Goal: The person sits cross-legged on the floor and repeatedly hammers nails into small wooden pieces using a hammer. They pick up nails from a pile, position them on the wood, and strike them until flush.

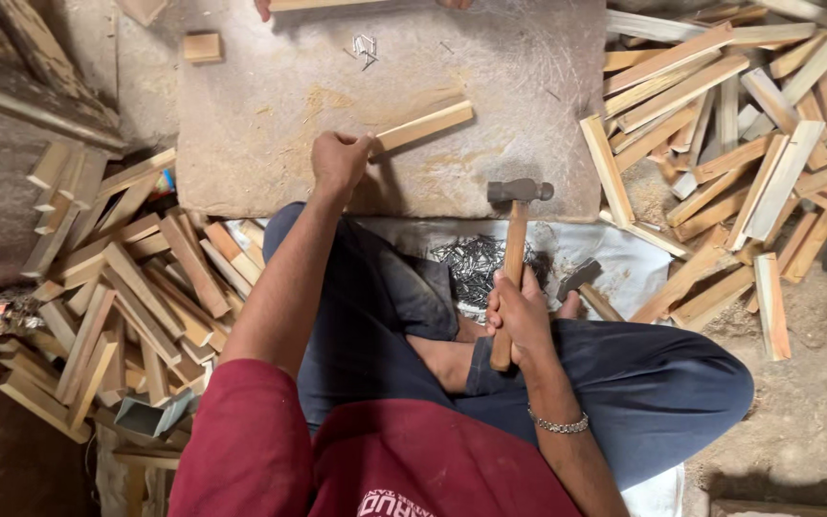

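Observation:
My left hand (339, 161) grips one end of a short pale wooden strip (425, 125) that lies slanted on the worn stone slab (270, 105). A hammer (515, 251) with a wooden handle and steel head is held upright in my right hand (520, 316), its head raised just off the slab's near edge. A pile of small nails (471, 265) lies on white sheeting between my crossed legs, right below the hammer.
Heaps of cut wooden strips lie at the left (126, 287) and the right (739, 144). A second hammer (581, 282) rests by my right knee. Another person's hands hold a wooden strip (323, 5) at the slab's far edge. A few loose staples (366, 46) sit on the slab.

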A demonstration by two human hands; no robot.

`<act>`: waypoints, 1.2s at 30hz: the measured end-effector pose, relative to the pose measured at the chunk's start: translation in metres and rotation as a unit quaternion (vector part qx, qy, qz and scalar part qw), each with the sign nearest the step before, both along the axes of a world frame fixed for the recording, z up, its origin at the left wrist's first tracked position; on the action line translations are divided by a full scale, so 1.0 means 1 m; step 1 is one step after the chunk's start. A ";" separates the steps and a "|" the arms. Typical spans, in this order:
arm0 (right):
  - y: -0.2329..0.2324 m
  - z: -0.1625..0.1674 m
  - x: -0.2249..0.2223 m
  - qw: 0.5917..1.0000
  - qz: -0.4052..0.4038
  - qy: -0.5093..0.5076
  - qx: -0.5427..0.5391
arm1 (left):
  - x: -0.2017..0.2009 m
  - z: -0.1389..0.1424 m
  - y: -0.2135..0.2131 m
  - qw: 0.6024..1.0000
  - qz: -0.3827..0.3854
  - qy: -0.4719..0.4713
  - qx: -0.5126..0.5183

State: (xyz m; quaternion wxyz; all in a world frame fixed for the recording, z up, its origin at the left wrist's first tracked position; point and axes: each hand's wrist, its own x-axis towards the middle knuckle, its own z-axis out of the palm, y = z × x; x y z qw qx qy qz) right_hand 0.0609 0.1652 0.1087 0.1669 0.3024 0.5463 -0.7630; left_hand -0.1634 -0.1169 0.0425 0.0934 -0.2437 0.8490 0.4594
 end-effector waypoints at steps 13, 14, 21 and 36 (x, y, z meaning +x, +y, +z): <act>0.001 0.003 -0.001 1.000 -0.001 -0.012 -0.013 | 0.002 0.011 0.043 0.898 -0.292 0.260 -0.201; 0.001 0.003 -0.001 1.000 -0.001 -0.014 -0.014 | 0.005 0.010 0.039 0.896 -0.303 0.261 -0.194; 0.001 0.002 0.000 1.000 0.008 -0.009 -0.006 | 0.026 0.021 0.057 0.899 -0.311 0.223 -0.212; -0.006 -0.001 -0.002 0.999 0.018 0.011 0.042 | 0.139 -0.044 0.142 0.801 -0.571 0.126 -0.130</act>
